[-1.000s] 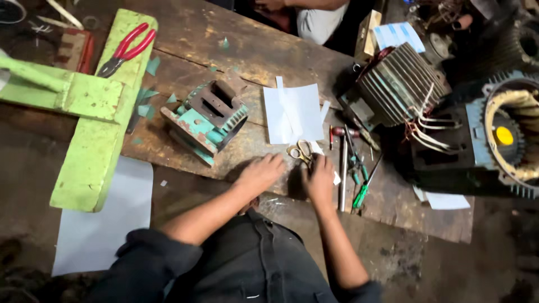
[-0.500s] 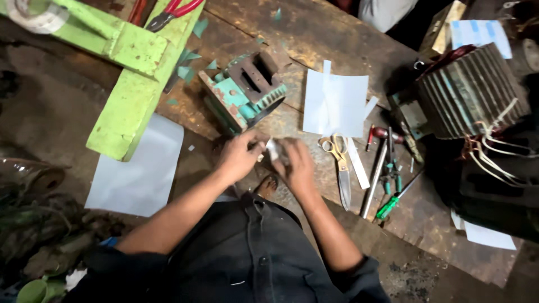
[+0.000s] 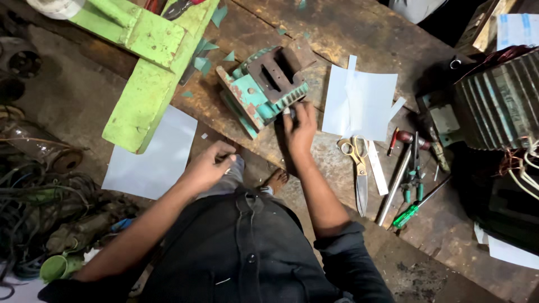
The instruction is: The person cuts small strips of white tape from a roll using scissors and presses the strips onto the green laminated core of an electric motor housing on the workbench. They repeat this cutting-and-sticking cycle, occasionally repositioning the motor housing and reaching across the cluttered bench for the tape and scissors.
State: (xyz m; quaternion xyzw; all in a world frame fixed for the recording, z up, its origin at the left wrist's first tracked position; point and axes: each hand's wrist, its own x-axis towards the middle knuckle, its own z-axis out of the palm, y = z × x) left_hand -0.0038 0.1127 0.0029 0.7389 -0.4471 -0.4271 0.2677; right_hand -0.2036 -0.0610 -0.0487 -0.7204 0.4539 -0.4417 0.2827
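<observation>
A teal, rusty stator core [image 3: 261,87] with dark slots lies tilted on the worn wooden bench [image 3: 337,33]. My right hand [image 3: 300,128] reaches up to its near right corner and pinches a small white paper piece [image 3: 289,113] against the toothed edge. My left hand [image 3: 209,164] hangs lower, off the bench edge above my lap. Its fingers are curled together, and I see nothing clearly held in them.
White paper sheets [image 3: 362,101] lie right of the core, with yellow-handled scissors [image 3: 357,165], a metal rod [image 3: 394,185], pliers [image 3: 414,174] and a green screwdriver [image 3: 414,209] beyond. A ribbed motor [image 3: 499,98] stands far right. A green frame [image 3: 149,78], a white sheet [image 3: 154,151] and cables [image 3: 33,207] are on the left.
My hands were together at the bench edge holding a small white piece. Now the right hand has gone up to the teal core with it, and the left hand has dropped back.
</observation>
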